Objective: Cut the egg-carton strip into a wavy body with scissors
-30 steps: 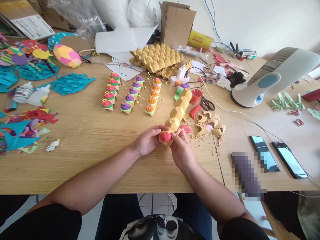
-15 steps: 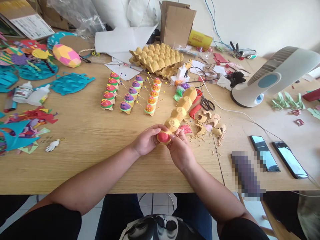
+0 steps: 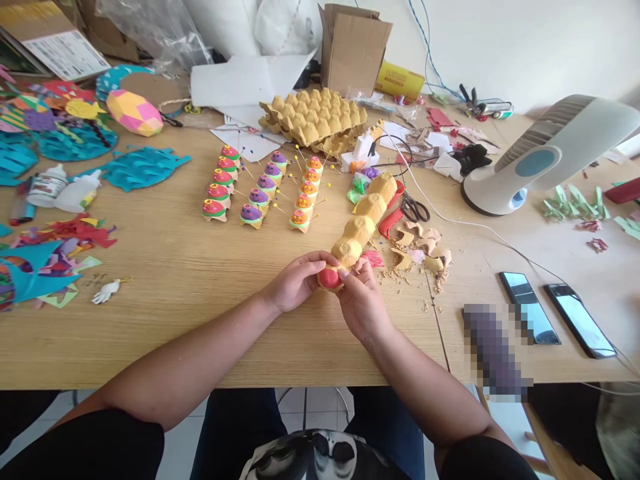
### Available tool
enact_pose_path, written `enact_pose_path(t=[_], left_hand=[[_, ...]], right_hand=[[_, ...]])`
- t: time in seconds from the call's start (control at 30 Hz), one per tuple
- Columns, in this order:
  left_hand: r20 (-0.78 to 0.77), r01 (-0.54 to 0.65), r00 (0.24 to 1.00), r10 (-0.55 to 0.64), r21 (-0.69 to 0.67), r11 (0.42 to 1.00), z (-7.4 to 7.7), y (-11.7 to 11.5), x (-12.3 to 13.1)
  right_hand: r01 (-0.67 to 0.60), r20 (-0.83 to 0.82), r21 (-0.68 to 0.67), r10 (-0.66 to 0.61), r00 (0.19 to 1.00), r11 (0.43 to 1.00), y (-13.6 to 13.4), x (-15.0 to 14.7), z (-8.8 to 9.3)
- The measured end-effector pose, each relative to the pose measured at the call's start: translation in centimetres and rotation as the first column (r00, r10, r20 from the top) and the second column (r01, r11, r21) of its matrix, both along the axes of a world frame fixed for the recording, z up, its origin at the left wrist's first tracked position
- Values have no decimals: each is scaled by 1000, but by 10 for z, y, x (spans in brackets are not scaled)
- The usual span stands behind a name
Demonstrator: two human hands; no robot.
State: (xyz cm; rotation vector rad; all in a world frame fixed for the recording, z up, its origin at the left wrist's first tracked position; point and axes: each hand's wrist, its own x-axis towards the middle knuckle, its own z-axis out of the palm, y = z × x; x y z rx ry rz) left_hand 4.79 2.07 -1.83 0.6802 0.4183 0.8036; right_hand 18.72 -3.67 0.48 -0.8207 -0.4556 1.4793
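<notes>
Between my hands is a strip of yellow egg carton [image 3: 359, 231], its row of cups slanting away to the upper right. Red clay [image 3: 329, 277] covers the cup at the near end. My left hand [image 3: 299, 280] grips that end from the left, thumb and fingers against the red cup. From the right, my right hand [image 3: 363, 297] holds the same end with its thumb pressed near the clay's edge. Three finished carton caterpillars stand beyond: a red one [image 3: 219, 192], a purple one [image 3: 258, 197] and an orange one [image 3: 302, 200], with pins in them.
Scissors [image 3: 415, 208], carton scraps [image 3: 417, 243] and clay bags [image 3: 359, 187] lie right of the strip. Egg trays [image 3: 315, 117] are stacked behind. A white fan [image 3: 535, 160] and two phones [image 3: 530, 307] are on the right. Paper scraps [image 3: 65, 237] and glue bottles [image 3: 47, 187] lie left.
The near end of the strip has turned slightly in my fingers, and its red cup sits a little lower and further right. Both hands keep hold in nearly the same place.
</notes>
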Motion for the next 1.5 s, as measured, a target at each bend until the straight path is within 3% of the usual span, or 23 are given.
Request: enact_pose_path(t=[0.77,1.0,1.4,1.5], left_hand=[[-50,-17,999,19,44,999,-2,0,1],[-50,-9,999,12,54,999,-1,-1,0],[-186,-43,979,84,214,976,-8,-5,1],[-177,-54,980,86,180,982,-6,-6,2]], right_hand=[[41,66,22,-43,997,999,2,-1,3],[24,21,-70,-23,1000,997,3,4,-1],[-53,-31,-164,49,998,985,7,7,2],[-52,-4,-150,52,999,987,8,9,-1]])
